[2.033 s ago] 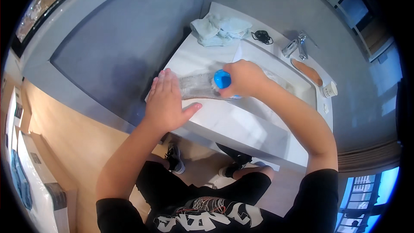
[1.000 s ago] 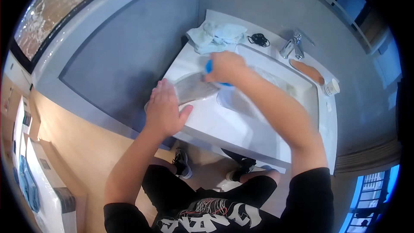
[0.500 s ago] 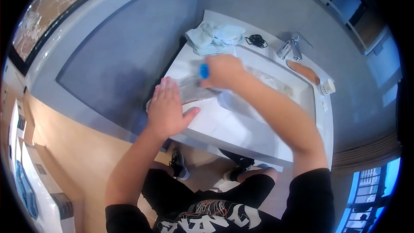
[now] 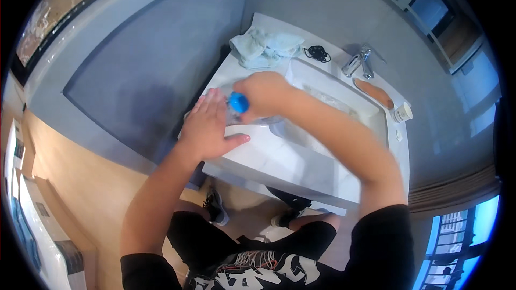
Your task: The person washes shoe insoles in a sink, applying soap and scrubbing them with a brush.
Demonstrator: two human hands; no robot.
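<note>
My left hand [image 4: 204,128] lies flat at the left end of the white counter [image 4: 258,147], fingers stretched out and thumb apart. It presses on a greyish, wet-looking flat piece whose kind I cannot make out. Just right of those fingertips, my right hand [image 4: 267,95] is closed round an object with a rounded blue end [image 4: 238,102]; the rest of it is hidden in the fist. Behind the right forearm lies the white sink basin [image 4: 376,123], with foamy or cloudy water inside. A tan insole [image 4: 373,93] rests on the basin's far rim.
A chrome faucet [image 4: 360,63] rises behind the sink. A pale green towel [image 4: 263,48] and a coiled black cord [image 4: 317,53] lie along the back of the counter. At the right stands a white paper cup [image 4: 403,112]. A grey panel [image 4: 156,64] borders the left side.
My right hand has moved left with the blue-ended object, closer to my left fingers. My left hand stays flat in place. The whole view has shifted slightly.
</note>
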